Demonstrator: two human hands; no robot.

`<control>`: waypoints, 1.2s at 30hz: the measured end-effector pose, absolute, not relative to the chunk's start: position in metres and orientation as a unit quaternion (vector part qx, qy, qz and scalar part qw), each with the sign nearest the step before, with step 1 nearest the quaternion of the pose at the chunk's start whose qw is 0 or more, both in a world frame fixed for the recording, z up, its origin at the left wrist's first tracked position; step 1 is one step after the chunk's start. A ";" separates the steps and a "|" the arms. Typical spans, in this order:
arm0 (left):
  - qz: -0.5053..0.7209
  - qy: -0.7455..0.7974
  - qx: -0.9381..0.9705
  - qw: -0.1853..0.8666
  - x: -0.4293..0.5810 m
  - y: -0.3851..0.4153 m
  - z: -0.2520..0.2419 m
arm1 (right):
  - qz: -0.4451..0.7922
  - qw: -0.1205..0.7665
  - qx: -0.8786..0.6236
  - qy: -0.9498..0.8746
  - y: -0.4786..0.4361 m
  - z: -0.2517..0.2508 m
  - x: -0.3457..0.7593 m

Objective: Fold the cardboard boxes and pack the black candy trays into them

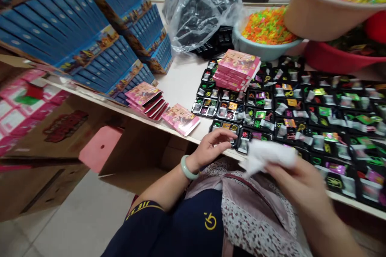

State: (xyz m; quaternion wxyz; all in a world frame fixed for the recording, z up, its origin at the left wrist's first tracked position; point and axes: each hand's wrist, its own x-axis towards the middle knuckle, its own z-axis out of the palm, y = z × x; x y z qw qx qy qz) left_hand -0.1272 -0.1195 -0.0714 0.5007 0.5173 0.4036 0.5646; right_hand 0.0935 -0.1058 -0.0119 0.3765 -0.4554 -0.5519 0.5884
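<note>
My right hand (297, 174) is closed around a crumpled white tissue (268, 154), held over the front edge of the table. My left hand (215, 145) wears a pale green bangle and has its fingers loosely curled and apart, with nothing in them. It is nearest to a black tray (224, 127) of small wrapped items at the table edge. Many such black trays (289, 112) cover the right side. A stack of pink boxes (237, 68) rests on the trays. One pink box (181, 118) lies flat by the edge, beside a leaning pile of pink boxes (144, 98).
Blue display boxes (60, 28) are stacked high at the left. A clear plastic bag (205, 12) holds black trays at the back. A blue basin (262, 44), a beige tub (328, 16) and a red basin (346, 58) stand back right. Cardboard boxes (57, 136) and a pink stool (101, 146) are below left.
</note>
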 end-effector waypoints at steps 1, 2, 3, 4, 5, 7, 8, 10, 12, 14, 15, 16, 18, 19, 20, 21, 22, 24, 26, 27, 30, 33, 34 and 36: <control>0.572 0.385 0.491 0.533 -0.125 -0.117 -0.071 | 0.605 0.392 -0.455 -0.522 -0.096 -0.021 0.080; 0.576 0.366 0.467 0.562 -0.121 -0.114 -0.070 | 0.626 0.413 -0.449 -0.485 -0.087 -0.030 0.068; 0.578 0.352 0.447 0.585 -0.117 -0.111 -0.068 | 0.650 0.439 -0.438 -0.440 -0.079 -0.039 0.057; 0.577 0.348 0.432 0.600 -0.112 -0.108 -0.067 | 0.659 0.468 -0.428 -0.404 -0.074 -0.046 0.048; 0.576 0.355 0.417 0.608 -0.106 -0.105 -0.066 | 0.664 0.493 -0.420 -0.374 -0.069 -0.052 0.041; 0.583 0.390 0.383 0.601 -0.095 -0.101 -0.064 | 0.660 0.535 -0.414 -0.326 -0.065 -0.059 0.031; 0.594 0.411 0.366 0.587 -0.091 -0.099 -0.063 | 0.659 0.548 -0.413 -0.309 -0.065 -0.060 0.028; 0.621 0.443 0.341 0.550 -0.086 -0.095 -0.062 | 0.667 0.548 -0.406 -0.302 -0.065 -0.060 0.028; 0.643 0.455 0.332 0.519 -0.086 -0.093 -0.059 | 0.688 0.517 -0.388 -0.329 -0.064 -0.057 0.035; 0.643 0.457 0.339 0.513 -0.092 -0.091 -0.054 | 0.705 0.478 -0.373 -0.368 -0.059 -0.053 0.044; 0.632 0.460 0.348 0.518 -0.096 -0.091 -0.051 | 0.706 0.464 -0.373 -0.384 -0.057 -0.051 0.049; 0.617 0.463 0.359 0.525 -0.099 -0.091 -0.048 | 0.700 0.457 -0.380 -0.395 -0.054 -0.049 0.053; 0.590 0.468 0.379 0.537 -0.105 -0.092 -0.044 | 0.684 0.458 -0.396 -0.406 -0.050 -0.048 0.059; 0.584 0.469 0.383 0.541 -0.106 -0.093 -0.044 | 0.679 0.461 -0.402 -0.407 -0.049 -0.048 0.060; 0.584 0.468 0.382 0.543 -0.106 -0.094 -0.044 | 0.677 0.465 -0.404 -0.403 -0.049 -0.049 0.060; 0.587 0.465 0.377 0.544 -0.105 -0.094 -0.045 | 0.678 0.469 -0.404 -0.397 -0.050 -0.050 0.059; 0.594 0.462 0.369 0.545 -0.103 -0.095 -0.046 | 0.680 0.472 -0.404 -0.389 -0.052 -0.051 0.058; 0.607 0.457 0.345 0.551 -0.099 -0.095 -0.047 | 0.687 0.473 -0.405 -0.374 -0.055 -0.054 0.057; 0.619 0.452 0.316 0.560 -0.097 -0.095 -0.046 | 0.695 0.469 -0.402 -0.368 -0.058 -0.056 0.057; 0.621 0.450 0.305 0.565 -0.096 -0.094 -0.045 | 0.695 0.467 -0.401 -0.370 -0.059 -0.056 0.059; 0.626 0.446 0.296 0.567 -0.096 -0.094 -0.038 | 0.681 0.472 -0.409 -0.383 -0.059 -0.055 0.063; 0.629 0.446 0.297 0.563 -0.096 -0.095 -0.034 | 0.676 0.480 -0.412 -0.378 -0.060 -0.052 0.067; 0.630 0.446 0.297 0.561 -0.096 -0.095 -0.034 | 0.682 0.479 -0.408 -0.373 -0.061 -0.050 0.067; 0.631 0.447 0.304 0.557 -0.096 -0.094 -0.036 | 0.695 0.476 -0.402 -0.359 -0.061 -0.048 0.066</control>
